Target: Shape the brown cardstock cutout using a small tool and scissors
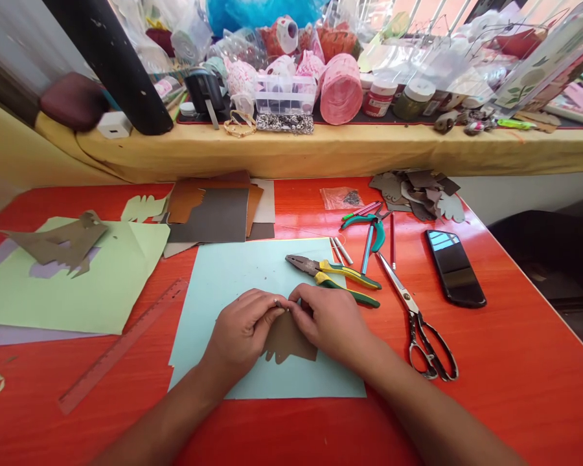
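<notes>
Cutout [294, 346]: brown and flat, held over the lower half of the pale blue sheet [208, 304] on the red bench [272, 433]; from the head view I can't tell whether its lower edge touches the sheet
Left grip [245, 327]: thumb and forefinger pinching the cutout's top edge, a dark speck [277, 302] showing by the tips, too tiny to make out
Right grip [333, 320]: pinching that same edge just beside the other one, the fingertips all but meeting
Weight: next to nothing, I'd say, going by how thin it looks
Stiffness: could be thin leather or stout card, so I'd expect it to flex before it creases
Surface: looks matt, so hardly slippery in bare fingers
Weak spots: the narrow lobes along the lower left, where small holes seem to show; those would bend or tear first
Best hold: the top edge for fine work, or the broad plain body to steady it, keeping off the lobes
Pliers [320, 266]: lying with handles apart, partly on the sheet, just beyond the right grip
Scissors [408, 301]: on the bare bench, off to the right
</notes>
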Motion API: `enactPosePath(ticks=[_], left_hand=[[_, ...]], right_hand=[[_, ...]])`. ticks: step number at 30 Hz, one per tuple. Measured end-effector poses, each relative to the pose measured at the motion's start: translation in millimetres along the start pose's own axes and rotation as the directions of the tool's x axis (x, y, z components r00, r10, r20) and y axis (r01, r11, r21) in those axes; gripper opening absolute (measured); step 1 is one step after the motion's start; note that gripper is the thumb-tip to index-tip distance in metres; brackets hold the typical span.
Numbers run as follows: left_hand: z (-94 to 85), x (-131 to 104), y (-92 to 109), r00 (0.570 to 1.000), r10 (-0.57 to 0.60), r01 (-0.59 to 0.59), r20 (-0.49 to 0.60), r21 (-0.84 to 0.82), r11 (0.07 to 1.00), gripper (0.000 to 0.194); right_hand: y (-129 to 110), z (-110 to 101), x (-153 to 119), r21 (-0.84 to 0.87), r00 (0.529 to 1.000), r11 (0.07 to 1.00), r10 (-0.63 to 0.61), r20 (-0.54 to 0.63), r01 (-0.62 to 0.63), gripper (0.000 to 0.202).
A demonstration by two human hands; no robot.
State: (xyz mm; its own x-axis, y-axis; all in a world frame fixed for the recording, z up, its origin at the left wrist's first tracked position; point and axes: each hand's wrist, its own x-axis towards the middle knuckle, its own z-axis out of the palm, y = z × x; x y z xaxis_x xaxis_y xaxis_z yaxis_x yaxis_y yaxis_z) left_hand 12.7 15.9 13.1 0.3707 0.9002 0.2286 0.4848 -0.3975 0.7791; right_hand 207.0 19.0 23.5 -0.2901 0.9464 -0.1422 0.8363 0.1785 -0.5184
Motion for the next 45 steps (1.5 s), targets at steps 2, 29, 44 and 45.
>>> enactPosePath(ticks=[2,29,44,45], left_hand=[[0.8,-0.6,-0.2,1.0,0.008,-0.008,-0.006,0.005,1.0,0.025],[8.7,-5.2,-9.7,0.997,0.062,-0.062,-0.05,-0.001,0.998,0.023],[14.4,-8.0,-12.6,0.998,0.05,-0.052,-0.043,-0.035,0.998,0.024],[14.7,-8.2,-13.0,0.998,0.054,-0.055,-0.04,-0.036,0.998,0.024]], right_hand=[[1.1,0.8,-0.2,0.002,1.0,1.0,-0.008,-0.015,0.008,0.013],[42.4,-53.0,-17.4,-0.294,0.974,0.949,-0.162,-0.159,0.11,0.062],[43.0,-33.8,2.6,-0.092,0.976,0.995,-0.061,-0.211,0.042,0.039],[43.6,-33.2,1.2,-0.003,0.972,0.999,-0.039,-0.23,0.039,0.038]])
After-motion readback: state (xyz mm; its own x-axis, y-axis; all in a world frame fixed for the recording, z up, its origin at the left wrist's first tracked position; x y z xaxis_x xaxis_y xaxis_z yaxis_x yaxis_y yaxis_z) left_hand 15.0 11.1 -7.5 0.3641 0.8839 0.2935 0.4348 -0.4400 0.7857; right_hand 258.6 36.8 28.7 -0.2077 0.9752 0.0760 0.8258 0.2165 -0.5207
